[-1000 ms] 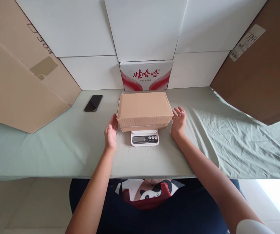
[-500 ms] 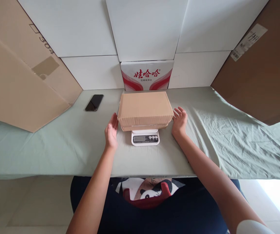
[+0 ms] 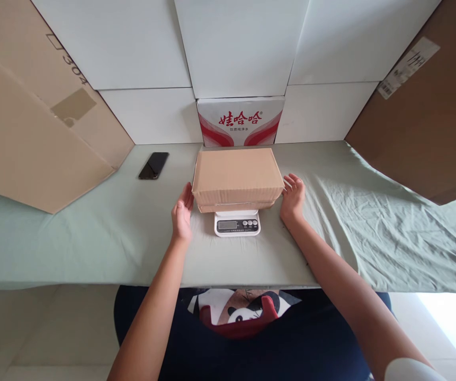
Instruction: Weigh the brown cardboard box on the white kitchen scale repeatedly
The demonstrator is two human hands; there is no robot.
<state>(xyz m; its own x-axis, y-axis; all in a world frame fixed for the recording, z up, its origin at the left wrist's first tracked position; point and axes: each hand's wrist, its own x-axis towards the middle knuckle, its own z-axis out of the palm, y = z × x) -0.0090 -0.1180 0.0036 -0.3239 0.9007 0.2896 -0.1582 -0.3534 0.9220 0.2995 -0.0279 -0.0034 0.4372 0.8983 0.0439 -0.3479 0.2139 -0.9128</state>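
A closed brown cardboard box (image 3: 237, 175) rests on a small white digital scale (image 3: 237, 224) in the middle of a table covered with pale green cloth (image 3: 92, 233). My left hand (image 3: 181, 214) stands open by the box's left side, fingertips close to its lower corner. On the other side my right hand (image 3: 292, 198) is open too, fingers spread next to the box's right edge. Neither hand grips the box. The scale's display and buttons face me; its reading is too small to tell.
A black phone (image 3: 153, 165) lies on the cloth at the back left. A white carton with red lettering (image 3: 239, 120) stands behind the box against white panels. Large cardboard sheets lean at the left (image 3: 33, 132) and right (image 3: 422, 116). The cloth is wrinkled at the right.
Hardly anything has changed. Both hands stay beside the box on the scale; the view has shifted very slightly.
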